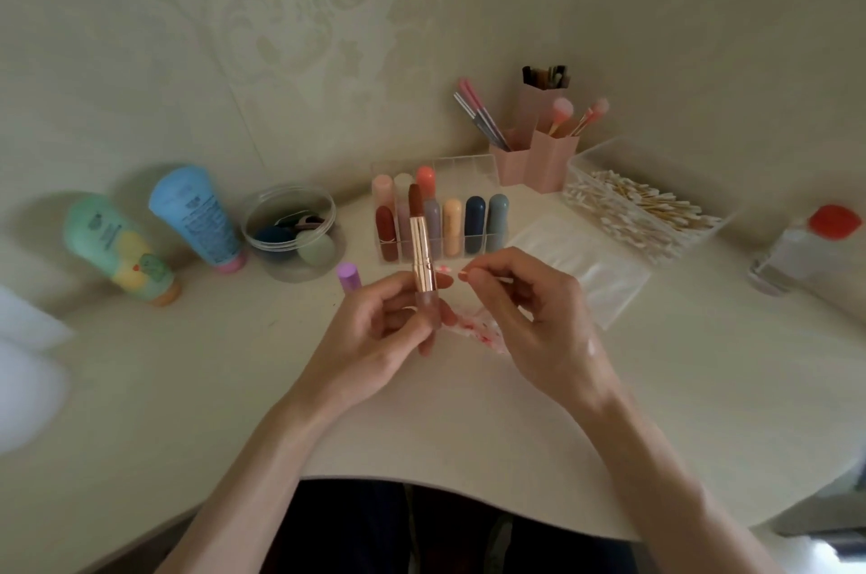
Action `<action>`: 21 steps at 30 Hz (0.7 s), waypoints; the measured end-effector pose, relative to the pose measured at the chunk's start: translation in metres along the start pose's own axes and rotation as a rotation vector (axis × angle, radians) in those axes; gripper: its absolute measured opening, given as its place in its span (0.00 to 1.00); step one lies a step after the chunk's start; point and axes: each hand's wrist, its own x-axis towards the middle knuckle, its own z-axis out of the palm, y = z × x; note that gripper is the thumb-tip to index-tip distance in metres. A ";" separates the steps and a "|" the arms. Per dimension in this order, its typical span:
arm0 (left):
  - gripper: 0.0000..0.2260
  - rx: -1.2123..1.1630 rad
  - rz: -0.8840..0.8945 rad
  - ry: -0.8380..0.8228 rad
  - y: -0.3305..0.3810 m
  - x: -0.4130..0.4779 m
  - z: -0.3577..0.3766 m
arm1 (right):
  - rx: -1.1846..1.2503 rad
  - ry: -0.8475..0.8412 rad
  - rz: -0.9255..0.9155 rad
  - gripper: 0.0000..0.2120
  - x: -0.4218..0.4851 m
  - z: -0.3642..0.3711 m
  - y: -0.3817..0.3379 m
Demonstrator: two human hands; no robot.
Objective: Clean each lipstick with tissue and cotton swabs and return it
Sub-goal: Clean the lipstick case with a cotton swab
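Observation:
My left hand [384, 330] grips an open lipstick [419, 241] upright by its frosted pink base; the rose-gold tube shows a brown-red bullet on top. My right hand [529, 316] pinches a thin cotton swab [501, 279] just right of the lipstick, apart from it. A tissue [473, 330] stained red lies on the desk between and below my hands. Behind stands a clear organizer [473, 166] holding several capped lipsticks. A purple cap [349, 276] stands on the desk left of my left hand.
A clear box of cotton swabs [642, 203] and a pack of tissues [586, 264] sit at the right. Pink brush holders [539, 156] stand behind. Two tubes [197, 217] and a round tub of sponges [293, 231] are at the left. A red-capped bottle [806, 245] lies far right.

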 end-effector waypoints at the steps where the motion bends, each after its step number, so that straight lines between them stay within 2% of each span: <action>1: 0.09 0.004 -0.007 -0.003 -0.002 0.000 0.000 | -0.005 0.001 0.001 0.04 0.000 0.001 0.000; 6: 0.06 -0.012 0.002 -0.015 -0.004 -0.004 0.001 | 0.010 0.010 0.022 0.03 0.000 0.005 0.004; 10: 0.11 -0.001 -0.008 0.001 -0.005 -0.004 0.002 | 0.005 0.008 -0.018 0.02 0.000 0.004 0.004; 21: 0.09 0.045 -0.006 -0.042 -0.004 -0.005 0.003 | 0.063 0.009 0.010 0.04 -0.001 0.005 0.000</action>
